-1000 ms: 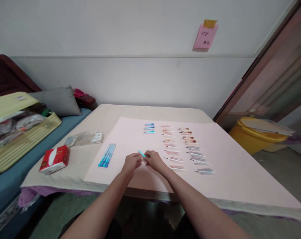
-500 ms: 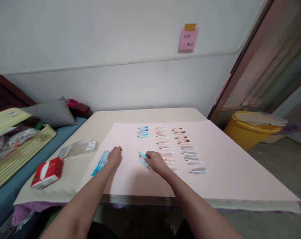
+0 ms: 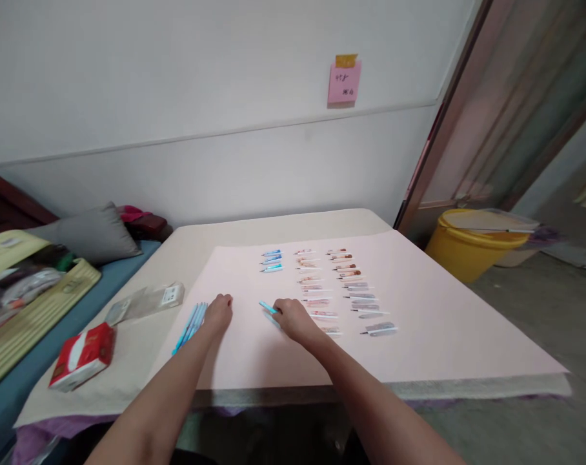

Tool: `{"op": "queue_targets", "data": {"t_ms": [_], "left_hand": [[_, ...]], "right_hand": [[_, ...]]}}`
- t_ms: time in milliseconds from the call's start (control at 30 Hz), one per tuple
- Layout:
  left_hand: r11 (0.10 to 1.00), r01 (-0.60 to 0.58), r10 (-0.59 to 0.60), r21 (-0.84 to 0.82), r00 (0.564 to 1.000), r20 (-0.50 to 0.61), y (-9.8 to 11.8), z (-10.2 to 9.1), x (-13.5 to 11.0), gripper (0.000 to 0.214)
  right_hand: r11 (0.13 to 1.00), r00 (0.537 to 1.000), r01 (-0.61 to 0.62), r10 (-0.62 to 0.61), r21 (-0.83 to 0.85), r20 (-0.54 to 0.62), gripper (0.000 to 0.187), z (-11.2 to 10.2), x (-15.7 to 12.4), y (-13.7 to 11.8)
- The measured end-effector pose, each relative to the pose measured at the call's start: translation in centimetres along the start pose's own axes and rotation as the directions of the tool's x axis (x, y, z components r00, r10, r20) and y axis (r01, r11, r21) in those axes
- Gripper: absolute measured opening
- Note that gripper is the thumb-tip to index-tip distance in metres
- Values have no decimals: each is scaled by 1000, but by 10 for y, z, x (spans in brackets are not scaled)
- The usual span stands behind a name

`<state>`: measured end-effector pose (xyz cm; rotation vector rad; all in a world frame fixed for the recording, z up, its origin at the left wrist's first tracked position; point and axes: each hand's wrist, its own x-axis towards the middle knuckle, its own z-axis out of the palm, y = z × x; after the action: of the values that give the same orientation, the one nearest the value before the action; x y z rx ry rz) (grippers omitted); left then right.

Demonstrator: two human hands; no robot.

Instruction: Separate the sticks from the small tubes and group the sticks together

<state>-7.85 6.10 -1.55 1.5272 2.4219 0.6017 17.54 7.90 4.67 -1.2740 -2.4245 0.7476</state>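
My right hand (image 3: 292, 319) is closed around a light blue pen (image 3: 268, 308), whose tip sticks out to the left over the pink sheet (image 3: 443, 323). My left hand (image 3: 219, 312) rests on the sheet with curled fingers, touching the near end of a bundle of blue pens (image 3: 190, 323) lying at the sheet's left edge. Beyond my hands lie short rows of small pen parts: blue ones (image 3: 272, 260) at the left, pinkish ones (image 3: 315, 287) in the middle, grey and brown ones (image 3: 358, 290) at the right.
A clear plastic packet (image 3: 145, 301) and a red tissue pack (image 3: 80, 357) lie on the beige table cover (image 3: 225, 226) at the left. A yellow case (image 3: 26, 303) and grey pillow (image 3: 87, 234) sit on a blue bed. A yellow bucket (image 3: 467, 248) stands right.
My left hand has left the pen held by my right hand and moved left to the bundle of blue pens. The view has swung slightly to the right.
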Motion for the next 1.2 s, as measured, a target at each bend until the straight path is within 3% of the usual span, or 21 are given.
{"op": "queue_targets", "data": {"t_ms": [167,333,367,433,467,500,567,667,800,1067,1200], "left_hand": [[945,70,-83,-320,996,-29,15,-5,-15,11],[734,97,-121,-672,993,11,41,-16,-47,13],[648,106,-120,-755,992,36,46,-19,-53,15],[199,196,-142,-960,975,170,56,-27,-65,15],[33,225,-142,-974,965,218,60,-30,-69,15],[-95,247,-136,-964,956,258,63,-33,-72,14],[-214,276,-111,-937,946,304,67,-37,-75,13],[-267,309,-31,-913,944,329,68,-39,-78,15],[-263,327,36,-908,943,329,67,-38,-81,17],[-236,310,41,-921,950,309,69,-41,-82,16],[-168,267,22,-949,963,267,71,-45,-83,15]], "right_hand": [[998,1000,28,-28,63,6,15,-1,-6,-8],[931,990,-29,-25,363,142,14,0,-9,-18],[910,988,-41,-25,414,153,13,2,-9,-20],[870,989,-44,-33,491,147,12,5,-7,-22],[854,989,-40,-39,519,140,11,7,-7,-23],[839,990,-34,-45,542,132,11,9,-6,-23],[818,991,-22,-56,574,118,11,11,-7,-25],[802,992,8,-82,597,97,10,11,-10,-29],[813,993,33,-91,581,70,10,9,-14,-35],[881,995,67,-97,469,39,12,7,-12,-32],[903,994,83,-106,421,30,11,7,-14,-30]]}}
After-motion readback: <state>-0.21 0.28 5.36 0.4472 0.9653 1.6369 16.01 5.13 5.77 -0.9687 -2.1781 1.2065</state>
